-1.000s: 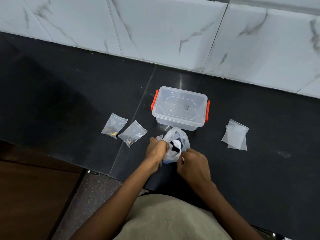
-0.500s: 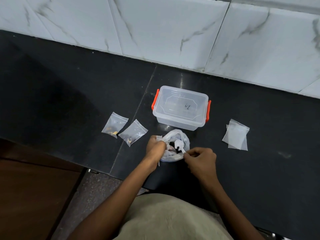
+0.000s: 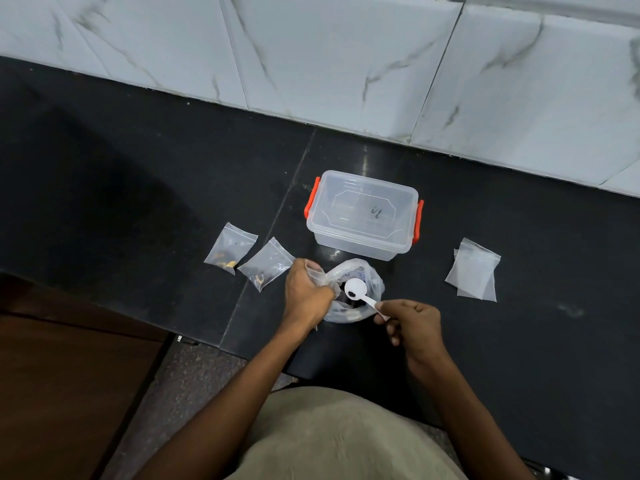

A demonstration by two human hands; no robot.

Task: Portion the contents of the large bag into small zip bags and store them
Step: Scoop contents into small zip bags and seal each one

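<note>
The large clear bag (image 3: 372, 284) stands open on the black counter, dark contents inside. My left hand (image 3: 306, 294) grips its left rim together with a small clear zip bag (image 3: 317, 271). My right hand (image 3: 412, 323) pinches the handle of a white plastic spoon (image 3: 358, 291), whose bowl hovers over the bag's mouth with a few dark bits in it. Two filled small zip bags (image 3: 230, 247) (image 3: 266, 263) lie to the left. A pile of empty zip bags (image 3: 474, 270) lies to the right.
A clear lidded storage box (image 3: 363, 216) with orange latches sits just behind the large bag. A marble-tiled wall (image 3: 346, 64) backs the black counter (image 3: 138, 188). The counter's front edge runs near my body, with brown wood (image 3: 62, 393) lower left.
My right hand has drawn back to the right and lifted the spoon's bowl out of the large bag. The left hand keeps its grip on the bag's rim.
</note>
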